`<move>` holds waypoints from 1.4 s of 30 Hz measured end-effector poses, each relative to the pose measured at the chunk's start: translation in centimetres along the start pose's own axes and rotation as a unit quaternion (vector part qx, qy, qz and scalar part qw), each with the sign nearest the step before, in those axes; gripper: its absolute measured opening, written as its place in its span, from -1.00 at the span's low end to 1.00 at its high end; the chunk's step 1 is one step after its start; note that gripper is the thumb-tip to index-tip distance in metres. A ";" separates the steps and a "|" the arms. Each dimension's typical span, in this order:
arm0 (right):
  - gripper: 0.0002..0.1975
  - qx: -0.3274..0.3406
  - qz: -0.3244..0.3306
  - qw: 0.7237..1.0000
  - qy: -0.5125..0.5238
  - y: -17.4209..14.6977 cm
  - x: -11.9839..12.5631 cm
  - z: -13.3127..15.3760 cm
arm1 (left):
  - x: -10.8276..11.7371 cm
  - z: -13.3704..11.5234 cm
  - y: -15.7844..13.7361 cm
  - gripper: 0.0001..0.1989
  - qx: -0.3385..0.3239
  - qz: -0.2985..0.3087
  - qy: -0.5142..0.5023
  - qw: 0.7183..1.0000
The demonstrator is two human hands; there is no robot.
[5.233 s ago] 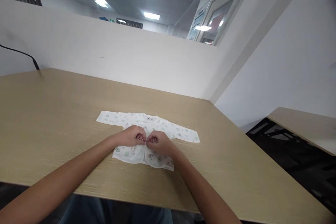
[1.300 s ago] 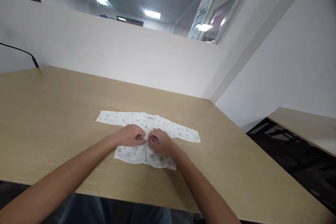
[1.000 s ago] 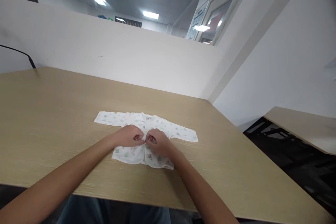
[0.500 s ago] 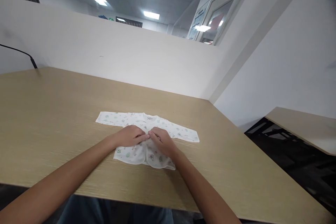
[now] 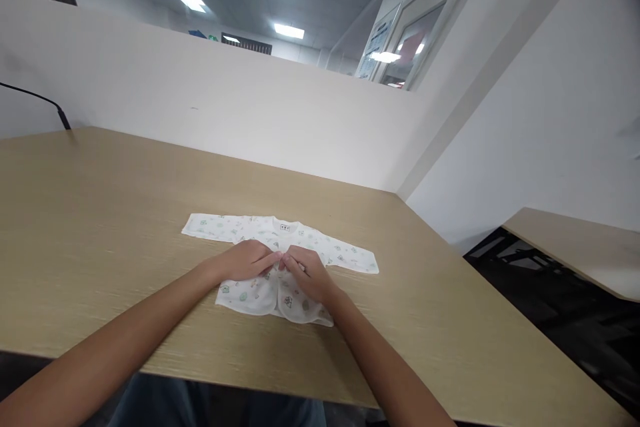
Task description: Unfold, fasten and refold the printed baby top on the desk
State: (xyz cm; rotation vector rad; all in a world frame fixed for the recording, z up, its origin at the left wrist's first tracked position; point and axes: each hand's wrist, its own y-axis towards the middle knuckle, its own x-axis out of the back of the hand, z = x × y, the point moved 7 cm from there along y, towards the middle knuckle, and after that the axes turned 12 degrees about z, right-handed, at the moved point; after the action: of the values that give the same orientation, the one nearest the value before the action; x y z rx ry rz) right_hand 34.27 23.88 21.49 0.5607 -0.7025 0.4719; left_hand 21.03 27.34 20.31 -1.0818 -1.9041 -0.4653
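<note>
- Shirt [image 5: 286, 240] flat, table [image 5: 450, 333] beneath it.
- My L hand [image 5: 250, 259] & R hand [image 5: 307, 272] meet mid-shirt, fingers curled; can't tell what's pinched.
- I'd press lightly w/ fingertips, line up shirt's front edges, avoid tugging thin cloth.

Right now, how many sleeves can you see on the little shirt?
2. One sleeve stretches toward the picture's left, the other sleeve toward its right, both on the table. Neither is hidden.
</note>
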 end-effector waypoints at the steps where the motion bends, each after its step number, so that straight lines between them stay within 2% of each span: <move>1: -0.65 -0.002 0.000 1.000 0.006 0.0 0.0 0.0 | 0.0 0.0 0.0 -0.30 -0.001 0.001 0.001 1.000; 12: -0.60 -0.027 0.008 0.996 0.085 0.0 -0.4 -0.8 | 0.0 0.1 0.1 -0.30 0.003 0.002 0.000 1.000; 24: -0.57 -0.039 0.023 0.995 0.089 0.0 -0.4 -1.2 | 0.3 -0.3 0.0 -0.33 -0.019 -0.004 -0.009 1.000; 42: -0.55 -0.045 0.039 0.996 0.073 0.0 -0.5 -1.3 | 0.0 0.0 0.2 -0.32 -0.015 -0.001 0.000 1.000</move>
State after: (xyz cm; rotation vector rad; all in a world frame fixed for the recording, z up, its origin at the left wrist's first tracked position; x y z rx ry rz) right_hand 34.56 24.53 20.33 0.4106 -0.6039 0.5453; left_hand 21.21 27.45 20.33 -1.0989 -1.9042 -0.4956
